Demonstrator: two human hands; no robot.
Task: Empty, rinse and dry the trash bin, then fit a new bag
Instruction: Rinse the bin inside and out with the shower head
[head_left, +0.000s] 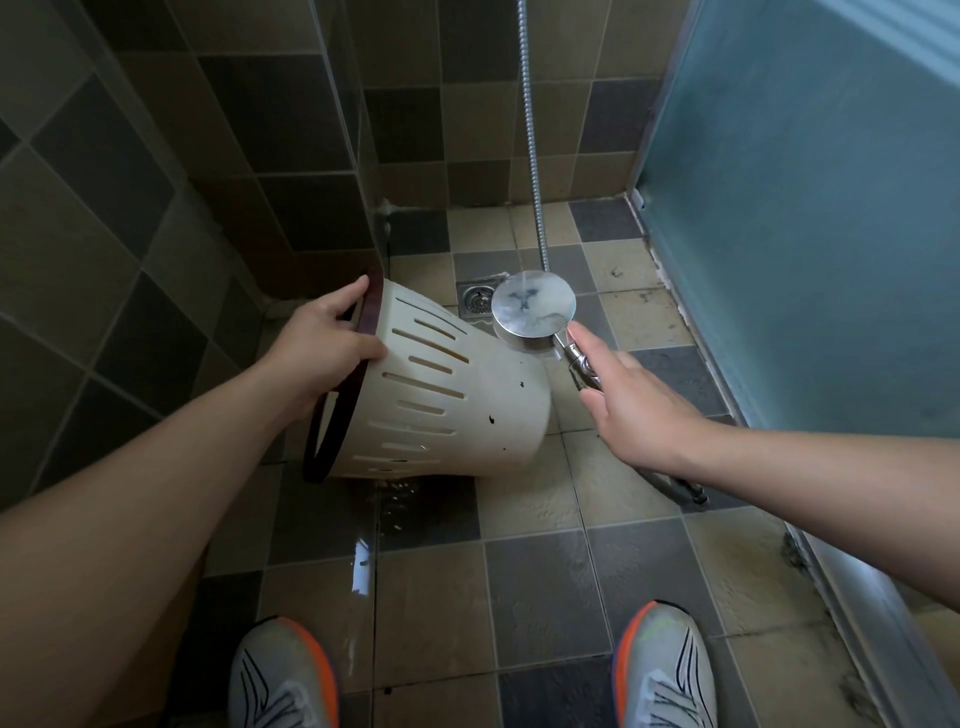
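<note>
One cream slotted trash bin (457, 395) lies tipped on its side over the wet tiled floor (545, 561), its dark rim (332, 415) clamped in the left hand (322, 348). The right hand (634, 400) closes loosely around the shower head (534, 304) handle beside the floor drain (475, 299).

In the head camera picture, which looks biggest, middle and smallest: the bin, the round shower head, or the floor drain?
Largest to smallest as they appear:
1. The trash bin, by far.
2. The shower head.
3. The floor drain, partly hidden behind the shower head, so its full extent is unsure.
</note>
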